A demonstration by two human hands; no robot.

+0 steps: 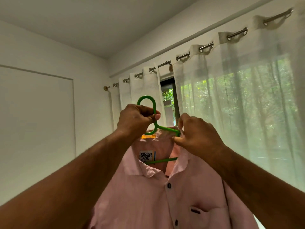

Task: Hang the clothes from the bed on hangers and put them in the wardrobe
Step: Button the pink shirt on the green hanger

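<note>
The green plastic hanger (166, 128) is held up in front of the person, at the centre of the view. It serves as the reference for all positions below.

**Hands**
- The left hand (135, 121) grasps the hanger at its neck. The fingers are curled round the stem just below the hook loop, and the loop stands above the knuckles.
- The right hand (196, 134) is at the outer end of the hanger's right-hand arm. Thumb and fingers pinch the fabric of the pink shirt (148, 195) at that point.

**Task item**
- The pink shirt hangs below the hanger, front facing the camera and open at the neck.
- The collar (140, 167) lies below the hanger's neck. The hanger's lower bar shows inside the neck opening, beside a printed label (146, 156).
- An orange tag (148, 136) sits directly under the left hand.
- A dark button (169, 185) is on the placket below the collar. A chest pocket (208, 214) is lower and to the right.

**Surroundings**
- White sheer curtains (231, 96) hang behind and to the right of the hanger on a metal rod (183, 56).
- A gap in the curtains behind the hanger shows a window (168, 100).
- A white wall panel (36, 104) stands to the left of the hanger.
</note>
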